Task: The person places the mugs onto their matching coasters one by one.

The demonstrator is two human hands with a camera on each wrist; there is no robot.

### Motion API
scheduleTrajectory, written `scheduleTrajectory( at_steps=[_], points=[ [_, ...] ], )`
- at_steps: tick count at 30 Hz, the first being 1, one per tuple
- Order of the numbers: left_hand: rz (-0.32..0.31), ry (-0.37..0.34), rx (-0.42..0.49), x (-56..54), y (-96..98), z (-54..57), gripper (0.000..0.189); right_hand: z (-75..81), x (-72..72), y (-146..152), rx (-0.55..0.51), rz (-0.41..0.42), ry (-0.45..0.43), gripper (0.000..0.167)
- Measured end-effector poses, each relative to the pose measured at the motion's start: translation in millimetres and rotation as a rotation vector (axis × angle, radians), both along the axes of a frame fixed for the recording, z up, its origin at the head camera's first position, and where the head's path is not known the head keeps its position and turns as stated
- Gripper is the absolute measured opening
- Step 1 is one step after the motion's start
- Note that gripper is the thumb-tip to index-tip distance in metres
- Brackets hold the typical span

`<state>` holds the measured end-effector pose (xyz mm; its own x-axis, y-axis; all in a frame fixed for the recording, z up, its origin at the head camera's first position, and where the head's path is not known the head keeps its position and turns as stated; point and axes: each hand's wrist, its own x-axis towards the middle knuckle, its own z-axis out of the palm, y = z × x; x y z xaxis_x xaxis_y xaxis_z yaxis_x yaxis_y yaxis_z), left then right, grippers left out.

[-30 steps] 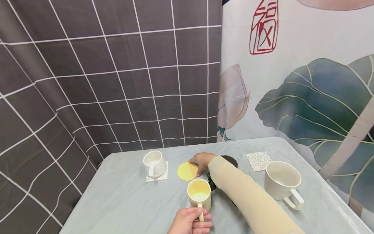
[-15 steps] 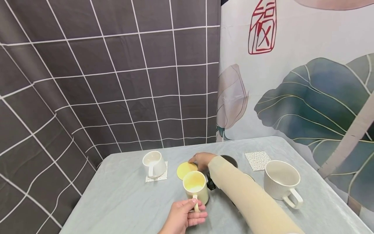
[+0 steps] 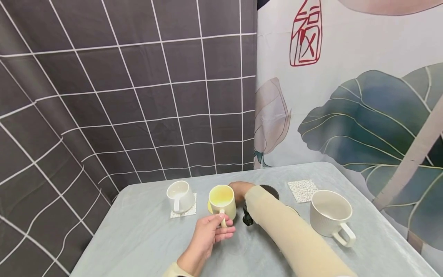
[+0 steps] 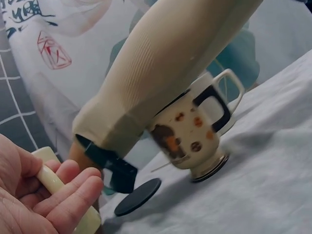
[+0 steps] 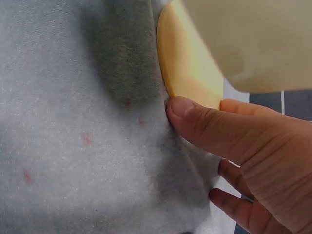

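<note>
A pale yellow mug (image 3: 226, 207) is held upright by its handle in my left hand (image 3: 207, 232), thumb on top and fingers beneath. It stands over a round yellow coaster (image 5: 190, 63), covering most of it in the head view; whether its base touches the coaster cannot be told. Beside the mug, my right hand (image 3: 241, 190) holds the coaster's edge between thumb and index finger, as the right wrist view shows. The mug's wall also fills the upper right of that view. The left wrist view shows the yellow handle (image 4: 51, 180) pinched in my left hand.
A white mug (image 3: 183, 198) sits on a speckled square coaster (image 3: 173, 214) at left. Under my right arm are a black round coaster (image 4: 139, 196) and a bear-patterned mug (image 4: 187, 136). At right are a bare speckled coaster (image 3: 302, 191) and a large ribbed mug (image 3: 325, 221).
My left hand has carried the yellow mug away from me and slightly left, from in front of the yellow coaster to over it. My right hand has stayed at the coaster's edge.
</note>
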<state>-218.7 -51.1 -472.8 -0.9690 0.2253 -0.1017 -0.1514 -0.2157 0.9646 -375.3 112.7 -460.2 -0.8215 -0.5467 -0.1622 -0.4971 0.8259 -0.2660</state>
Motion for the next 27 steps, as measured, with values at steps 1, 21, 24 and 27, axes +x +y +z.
scheduleTrajectory(
  at_steps=[1, 21, 24, 27],
  points=[
    [0.003, 0.006, -0.002, -3.5, -0.3, 0.7, 0.036, -1.5, -1.2, 0.1, 0.008, 0.003, 0.012, 0.027],
    [0.068, 0.014, -0.019, -58.2, -10.4, -20.9, 0.034, -0.9, -1.4, -0.4, 0.019, -0.106, -0.039, 0.07],
    [0.064, 0.008, -0.008, -61.3, -10.3, -24.1, 0.032, -1.5, -2.2, -1.1, 0.023, -0.12, -0.053, 0.071],
    [0.056, 0.007, -0.002, -62.5, -10.3, -27.9, 0.031, -4.2, -4.3, -1.5, 0.029, -0.135, -0.068, 0.074]
  ],
)
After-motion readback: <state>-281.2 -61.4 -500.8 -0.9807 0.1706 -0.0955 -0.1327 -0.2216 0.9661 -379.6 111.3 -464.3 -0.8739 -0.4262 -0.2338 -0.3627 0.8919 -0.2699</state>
